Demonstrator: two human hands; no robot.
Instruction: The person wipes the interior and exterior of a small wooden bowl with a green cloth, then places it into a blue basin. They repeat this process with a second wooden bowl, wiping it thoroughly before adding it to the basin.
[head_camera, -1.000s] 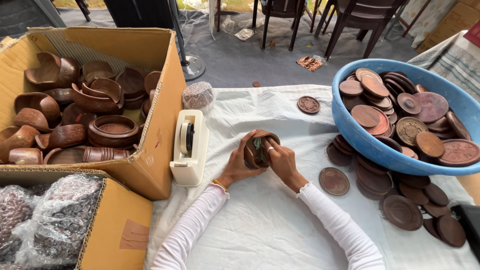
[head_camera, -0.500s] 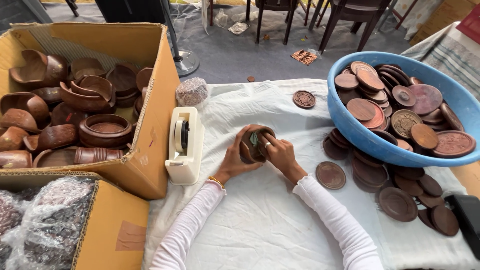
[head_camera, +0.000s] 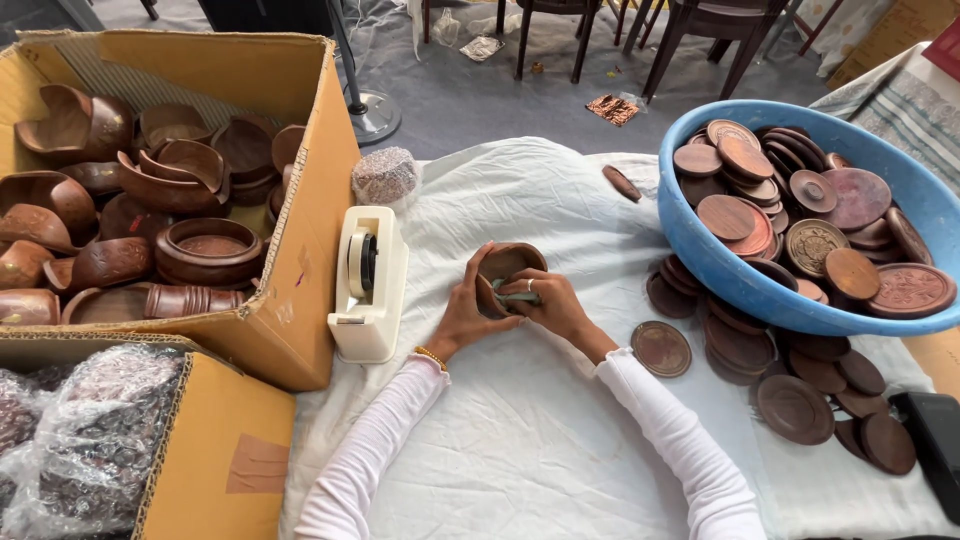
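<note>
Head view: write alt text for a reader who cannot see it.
Two hands, left hand and right hand, hold a small brown wooden bowl over a white cloth, between a cardboard box of bowls and a blue tub of round lids.

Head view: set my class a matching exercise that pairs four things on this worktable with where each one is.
Things:
1. small wooden bowl
2. tape dispenser
3. blue tub
4. cardboard box

Places:
A. far left, filled with dark wooden bowls
B. held between the left hand and the right hand
C. right side, heaped with round wooden lids
D. on the white cloth, just beside the box

Pairs: 1-B, 2-D, 3-C, 4-A
</note>
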